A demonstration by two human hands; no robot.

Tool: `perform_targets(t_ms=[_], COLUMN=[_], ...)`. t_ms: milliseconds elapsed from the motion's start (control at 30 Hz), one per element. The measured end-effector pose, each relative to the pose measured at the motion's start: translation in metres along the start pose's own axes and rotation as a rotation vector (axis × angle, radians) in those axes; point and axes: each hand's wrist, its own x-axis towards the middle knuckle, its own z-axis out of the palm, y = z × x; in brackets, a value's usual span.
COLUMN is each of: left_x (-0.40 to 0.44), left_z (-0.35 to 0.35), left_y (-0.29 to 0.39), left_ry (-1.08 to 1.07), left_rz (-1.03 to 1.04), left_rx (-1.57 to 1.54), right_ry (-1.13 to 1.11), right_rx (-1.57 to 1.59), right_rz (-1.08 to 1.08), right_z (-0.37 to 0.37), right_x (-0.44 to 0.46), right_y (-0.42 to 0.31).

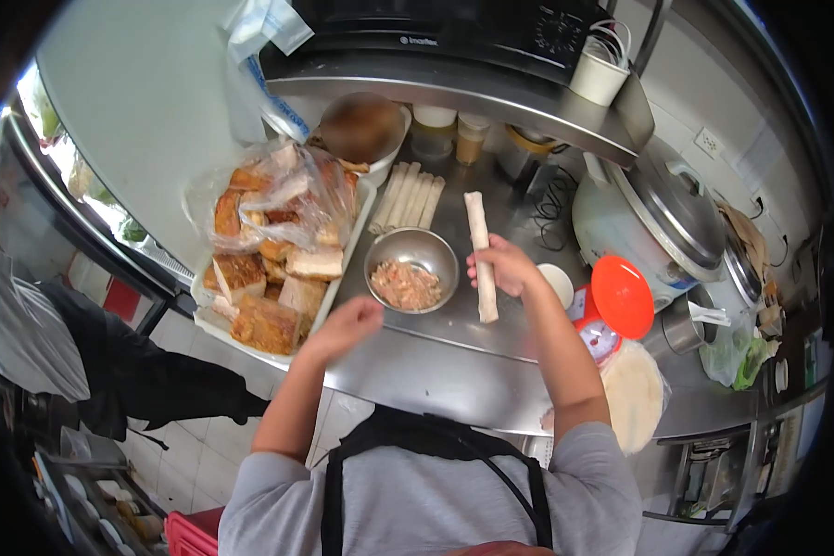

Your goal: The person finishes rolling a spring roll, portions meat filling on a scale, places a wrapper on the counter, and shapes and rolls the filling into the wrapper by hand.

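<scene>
My right hand (500, 264) grips a long, pale rolled wrapper (481, 232) around its middle, held upright in the view above the steel counter. My left hand (355, 324), its fingers bent together, is just left of and below a steel bowl (443, 246) of pinkish minced filling (405, 284). Whether anything is between the left fingers is too small to make out. Behind the bowl several similar rolls (406, 197) lie side by side on the counter.
At the left, a white tray (364, 208) carries large browned meat chunks (264, 324) and a plastic bag. An orange scale (621, 296), round wrappers (633, 394) and a big lidded pot (612, 218) stand right. A steel shelf (435, 93) overhangs the back. Another person (139, 352) stands far left.
</scene>
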Motion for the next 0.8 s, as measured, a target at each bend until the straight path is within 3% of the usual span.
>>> perform_targets(t_ms=[67, 133, 200, 233, 367, 467, 600, 700, 800], left_x=[-0.017, -0.033, -0.034, -0.031, -0.023, -0.017, -0.001, 0.017, 0.034], left_z=[-0.007, -0.004, 0.002, 0.006, 0.009, 0.011, 0.015, 0.024, 0.028], left_y=[-0.031, -0.027, -0.026, -0.029, -0.026, -0.031, -0.044, -0.049, -0.049], left_ry=[-0.004, -0.109, 0.014, 0.112, 0.153, 0.195, 0.257, 0.389, 0.407], left_rz=[-0.067, 0.020, -0.067, 0.012, 0.040, 0.062, -0.022, -0.089, -0.200], left_rx=[0.070, 0.143, 0.001, -0.063, -0.257, -0.300, -0.404, -0.509, -0.516], right_ry=[0.001, 0.015, 0.082, 0.112, 0.300, 0.219, 0.350, 0.312, 0.297], right_rx=[0.005, 0.033, 0.010, 0.000, 0.042, -0.316, -0.535, -0.761, -0.569], right_rz=[0.001, 0.031, 0.045, 0.051, -0.019, 0.155, 0.128, -0.046, -0.238], right_z=[0.002, 0.004, 0.011, 0.014, 0.024, 0.018, 0.037, 0.022, 0.034], right_x=[0.042, 0.090, 0.136, 0.159, 0.237, 0.273, 0.243, 0.246, 0.204], right_y=[-0.024, -0.038, -0.044, -0.042, -0.009, 0.017, 0.008, 0.017, 0.007])
